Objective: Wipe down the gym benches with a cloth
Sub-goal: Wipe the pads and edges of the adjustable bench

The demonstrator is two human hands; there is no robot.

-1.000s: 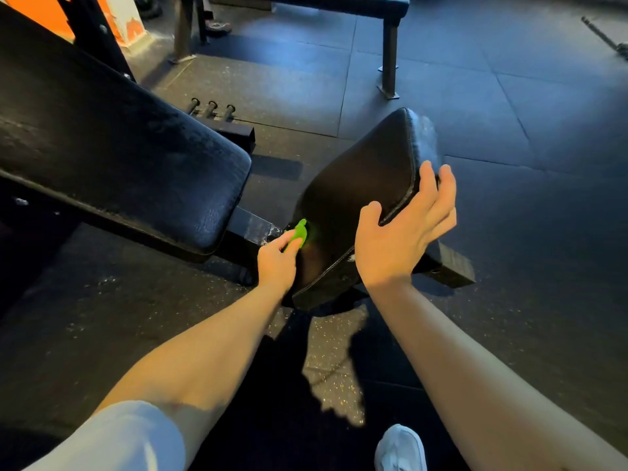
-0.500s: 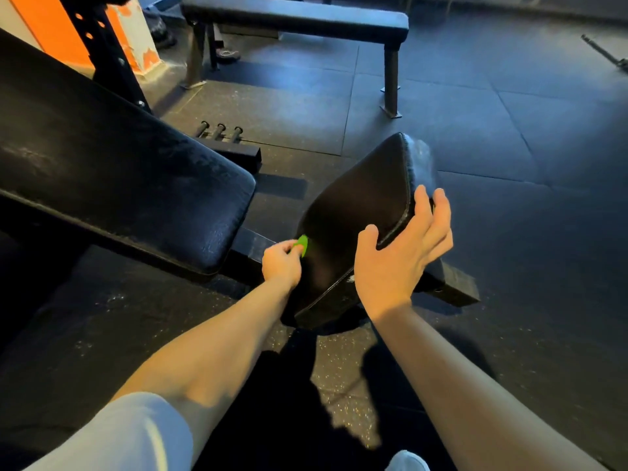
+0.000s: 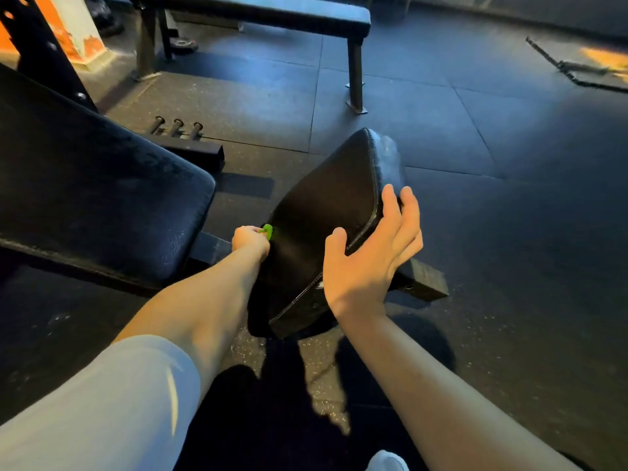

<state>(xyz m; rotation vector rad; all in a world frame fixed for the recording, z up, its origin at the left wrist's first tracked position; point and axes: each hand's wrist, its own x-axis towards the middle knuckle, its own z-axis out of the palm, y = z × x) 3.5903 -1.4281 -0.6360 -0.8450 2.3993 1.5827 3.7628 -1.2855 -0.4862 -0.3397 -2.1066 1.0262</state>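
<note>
Shifted since the earlier frame: my left hand (image 3: 250, 241) and its cloth have crept a short way up the seat's left edge, while my right hand (image 3: 363, 266) keeps its brace. I read this as a wiping stroke under way along one edge, with the seat mid-wipe.

1. Left hand: a fist closed round a bright green cloth (image 3: 267, 231). Only a small fold shows past the knuckles, pressed to the seat at its nine o'clock edge.
2. Right hand: unclenched. The thumb lies on the seat face and straight fingers rest against the three o'clock edge, steadying rather than grasping.
3. Black vinyl seat pad (image 3: 323, 212): a tapered wedge, tilted, glossy, with a piped seam. There is a pale scuffed patch (image 3: 387, 151) at its one o'clock corner.
4. Long black backrest pad (image 3: 102, 192): at nine o'clock of the seat, in dull, grainy, cracked vinyl with a rounded corner.
5. Square steel frame tube (image 3: 424, 278): at four o'clock beneath the seat, matte and chipped.
6. Flat black bench on steel legs (image 3: 255, 11): at twelve o'clock, well apart. I cannot tell whether it has been wiped.
7. Dark speckled rubber floor tiles (image 3: 475, 232): all round.
</note>
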